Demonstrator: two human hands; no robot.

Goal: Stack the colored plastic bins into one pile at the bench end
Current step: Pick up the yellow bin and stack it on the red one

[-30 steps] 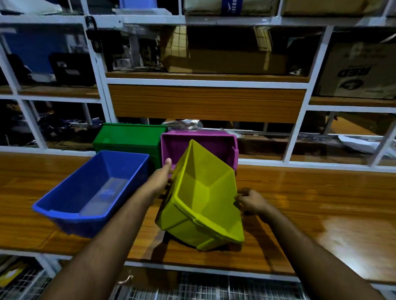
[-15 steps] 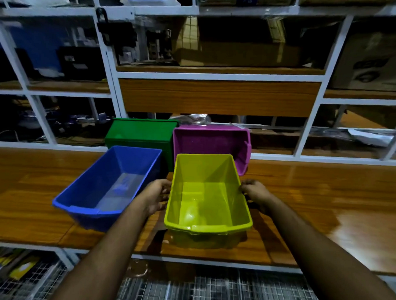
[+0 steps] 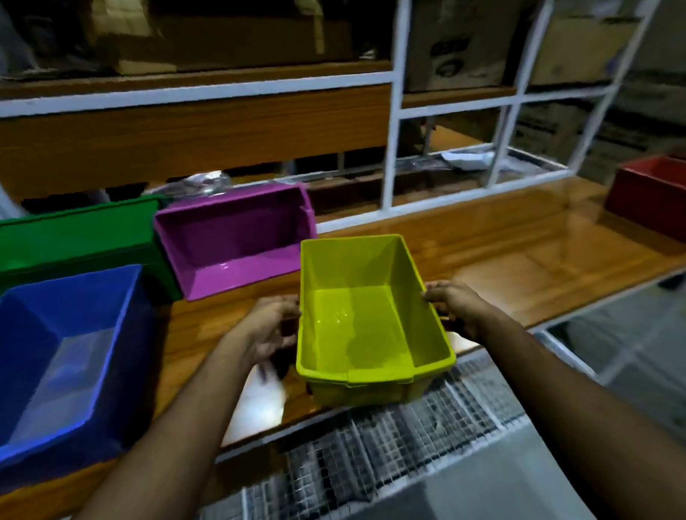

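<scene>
An empty yellow-green bin (image 3: 369,321) is held upright over the bench's front edge. My left hand (image 3: 268,326) grips its left rim and wall, and my right hand (image 3: 454,308) grips its right rim. A blue bin (image 3: 53,359) sits at the left front. Behind it stands a green bin (image 3: 68,242), with a purple bin (image 3: 235,240) tilted open toward me beside it. A red bin (image 3: 658,198) rests far right at the bench end.
The wooden bench (image 3: 508,261) runs right toward the red bin. White shelf frames (image 3: 391,141) with cardboard boxes rise behind it. A wire mesh shelf (image 3: 379,445) lies below the bench's front edge.
The yellow-green bin went from tilted on the bench to level between both hands. The view has swung right, bringing the red bin into sight.
</scene>
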